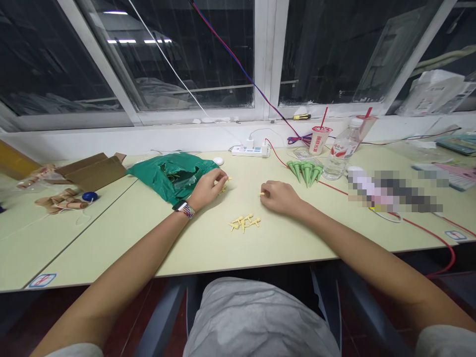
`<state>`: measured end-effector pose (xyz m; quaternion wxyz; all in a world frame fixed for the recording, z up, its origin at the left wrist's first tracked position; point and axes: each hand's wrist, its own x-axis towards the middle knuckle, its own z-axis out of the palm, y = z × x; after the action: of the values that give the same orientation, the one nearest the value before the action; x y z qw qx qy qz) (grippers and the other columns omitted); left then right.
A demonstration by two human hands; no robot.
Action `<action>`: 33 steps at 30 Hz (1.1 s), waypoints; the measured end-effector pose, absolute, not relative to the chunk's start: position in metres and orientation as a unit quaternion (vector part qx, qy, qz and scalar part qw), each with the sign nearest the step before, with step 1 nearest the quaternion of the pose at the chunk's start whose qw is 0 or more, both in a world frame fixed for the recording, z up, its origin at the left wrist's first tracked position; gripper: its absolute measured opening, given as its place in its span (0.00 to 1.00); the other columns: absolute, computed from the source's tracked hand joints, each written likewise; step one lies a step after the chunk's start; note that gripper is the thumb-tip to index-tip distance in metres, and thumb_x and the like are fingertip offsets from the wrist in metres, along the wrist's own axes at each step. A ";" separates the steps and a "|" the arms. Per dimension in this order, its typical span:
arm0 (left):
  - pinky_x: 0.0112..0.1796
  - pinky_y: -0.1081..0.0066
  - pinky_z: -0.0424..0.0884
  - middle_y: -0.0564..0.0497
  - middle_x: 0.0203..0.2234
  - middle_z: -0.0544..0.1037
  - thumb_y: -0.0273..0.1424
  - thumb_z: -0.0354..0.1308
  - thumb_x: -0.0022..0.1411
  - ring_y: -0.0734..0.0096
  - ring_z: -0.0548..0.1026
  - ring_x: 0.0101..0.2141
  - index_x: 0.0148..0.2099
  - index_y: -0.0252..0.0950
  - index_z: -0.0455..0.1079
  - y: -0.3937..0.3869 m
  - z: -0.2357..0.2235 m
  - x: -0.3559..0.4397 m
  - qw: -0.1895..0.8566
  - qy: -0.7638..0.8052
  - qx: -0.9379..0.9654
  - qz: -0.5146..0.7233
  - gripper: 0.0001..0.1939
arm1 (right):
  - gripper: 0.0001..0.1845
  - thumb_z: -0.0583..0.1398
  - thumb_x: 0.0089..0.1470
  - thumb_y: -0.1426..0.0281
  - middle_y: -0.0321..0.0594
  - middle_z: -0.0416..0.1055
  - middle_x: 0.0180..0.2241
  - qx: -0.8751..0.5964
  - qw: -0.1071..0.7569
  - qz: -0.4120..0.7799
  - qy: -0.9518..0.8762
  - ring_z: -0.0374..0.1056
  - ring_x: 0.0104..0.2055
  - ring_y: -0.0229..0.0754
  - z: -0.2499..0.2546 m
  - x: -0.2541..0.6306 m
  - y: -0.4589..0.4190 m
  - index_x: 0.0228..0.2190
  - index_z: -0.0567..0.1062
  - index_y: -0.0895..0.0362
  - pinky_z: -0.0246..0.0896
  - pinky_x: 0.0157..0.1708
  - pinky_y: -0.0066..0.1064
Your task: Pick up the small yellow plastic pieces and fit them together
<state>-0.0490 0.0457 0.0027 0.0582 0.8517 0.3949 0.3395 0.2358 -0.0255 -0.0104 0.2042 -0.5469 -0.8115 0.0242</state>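
Observation:
My left hand (211,187) is closed in a pinch at the right side of a torn green plastic bag (148,174). A small pale-yellow plastic piece pokes out from its fingertips, and more yellow shows just under them. Opposite it, my right hand (280,197) is curled above the table with a similar little yellow piece (262,194) between thumb and fingers. Between and nearer to me lies a loose group of yellow T-shaped plastic pieces (243,224). Several green plastic spikes (307,171) lie beyond my right hand.
At the back stand a power strip (251,150), a paper cup with straw (319,140) and a clear bottle (336,157). A red cable (420,227) crosses the right side. Leftward lie a cardboard box (91,171) and wooden toys with a blue ball (89,197).

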 end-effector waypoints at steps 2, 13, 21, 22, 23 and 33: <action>0.44 0.61 0.69 0.46 0.38 0.78 0.39 0.50 0.74 0.60 0.75 0.40 0.42 0.38 0.70 0.053 0.000 -0.054 0.052 0.400 0.858 0.317 0.13 | 0.06 0.61 0.59 0.70 0.43 0.77 0.39 -0.554 0.189 0.027 -0.810 0.69 0.34 0.43 -0.011 0.239 -0.023 0.36 0.79 0.55 0.51 0.32 0.34; 0.45 0.56 0.66 0.45 0.36 0.75 0.33 0.48 0.71 0.55 0.71 0.40 0.40 0.39 0.67 0.066 -0.013 -0.059 0.031 0.408 0.882 0.234 0.09 | 0.05 0.62 0.56 0.71 0.44 0.79 0.40 -0.567 0.124 0.047 -0.813 0.71 0.38 0.46 0.003 0.255 -0.018 0.34 0.80 0.54 0.51 0.31 0.33; 0.52 0.52 0.66 0.42 0.42 0.72 0.35 0.43 0.75 0.52 0.71 0.46 0.51 0.36 0.71 0.063 -0.019 -0.054 0.020 0.429 0.872 0.236 0.16 | 0.05 0.66 0.48 0.72 0.42 0.81 0.40 -0.620 0.058 0.085 -0.778 0.73 0.36 0.45 0.022 0.290 -0.011 0.31 0.80 0.53 0.52 0.29 0.32; 0.52 0.53 0.66 0.42 0.42 0.72 0.37 0.44 0.76 0.52 0.71 0.47 0.52 0.37 0.71 0.063 -0.020 -0.054 0.023 0.431 0.871 0.236 0.16 | 0.06 0.66 0.48 0.73 0.42 0.81 0.40 -0.618 0.061 0.087 -0.779 0.73 0.36 0.45 0.021 0.292 -0.010 0.31 0.80 0.53 0.52 0.29 0.32; 0.53 0.53 0.66 0.42 0.43 0.72 0.38 0.44 0.76 0.52 0.71 0.47 0.52 0.37 0.71 0.063 -0.020 -0.054 0.026 0.431 0.871 0.234 0.17 | 0.06 0.66 0.48 0.73 0.42 0.81 0.40 -0.616 0.064 0.088 -0.780 0.73 0.36 0.45 0.020 0.292 -0.009 0.32 0.81 0.53 0.52 0.29 0.32; 0.48 0.55 0.66 0.44 0.38 0.74 0.39 0.48 0.75 0.54 0.71 0.42 0.43 0.38 0.71 0.063 -0.019 -0.052 0.023 0.415 0.882 0.222 0.14 | 0.12 0.64 0.49 0.75 0.42 0.81 0.41 -0.625 0.094 0.077 -0.772 0.72 0.37 0.44 0.018 0.293 -0.004 0.38 0.82 0.54 0.52 0.31 0.31</action>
<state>-0.0523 0.0634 -0.0194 0.0231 0.8819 0.4152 0.2218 0.2926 -0.0037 0.0184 0.0936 -0.6246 -0.7715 0.0769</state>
